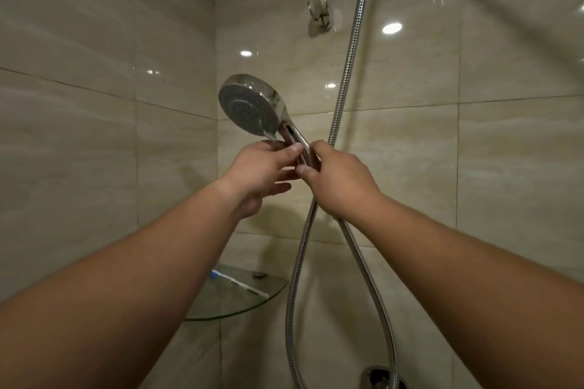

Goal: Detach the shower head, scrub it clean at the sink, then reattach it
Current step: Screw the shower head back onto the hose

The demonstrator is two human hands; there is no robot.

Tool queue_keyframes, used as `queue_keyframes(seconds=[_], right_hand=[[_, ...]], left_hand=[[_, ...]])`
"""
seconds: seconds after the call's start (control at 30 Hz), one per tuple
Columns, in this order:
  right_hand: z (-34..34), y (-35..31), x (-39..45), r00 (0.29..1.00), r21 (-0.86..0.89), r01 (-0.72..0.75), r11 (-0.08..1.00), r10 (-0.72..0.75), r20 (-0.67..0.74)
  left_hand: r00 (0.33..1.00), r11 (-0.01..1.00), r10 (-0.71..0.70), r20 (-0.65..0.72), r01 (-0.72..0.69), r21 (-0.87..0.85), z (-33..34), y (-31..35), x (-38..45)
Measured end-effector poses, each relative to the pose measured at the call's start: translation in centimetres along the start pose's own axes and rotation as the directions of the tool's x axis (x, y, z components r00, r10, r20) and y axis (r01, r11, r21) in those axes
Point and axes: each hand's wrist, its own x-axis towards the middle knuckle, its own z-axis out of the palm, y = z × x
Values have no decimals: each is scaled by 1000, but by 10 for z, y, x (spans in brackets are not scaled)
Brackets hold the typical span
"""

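Observation:
A chrome shower head (248,106) with a grey round spray face is held up in front of the tiled corner, its face turned to the left. My left hand (259,172) pinches the upper part of its handle with thumb and fingers. My right hand (339,181) is wrapped around the lower end of the handle, where the metal hose (347,73) joins; the joint itself is hidden by my fingers. The hose loops down below my right hand and also runs up to the top of the view. The empty chrome wall holder (319,16) sits above on the wall.
A glass corner shelf (240,297) below carries a white and blue toothbrush-like item (240,285). A chrome tap fitting (377,376) shows at the bottom edge. Beige glossy tile walls meet in a corner behind the shower head.

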Motion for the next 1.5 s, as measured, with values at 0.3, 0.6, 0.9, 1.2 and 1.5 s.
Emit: queue_keyframes(seconds=[0.3,0.6,0.9,1.2,1.5], right_hand=[[33,-9,15,981,-160,-41,986,70,179],[27,-2,63,988,103,-155,983,153,28],[-34,-16,137,994,-40,-74,996,70,-89],[-97,-40,232,962,-33,16,999,-24,-271],[-129,-54,294,943,17,50,999,-41,-329]], left_hand=[[993,991,-112,-38,109,-84,-8,-25,27],[998,999,47,29,-46,-25,-24,10,63],[987,985,133,84,-141,98,-33,61,117],[944,854,328,-32,-282,437,-49,129,186],[941,780,337,11,-286,557,-47,145,214]])
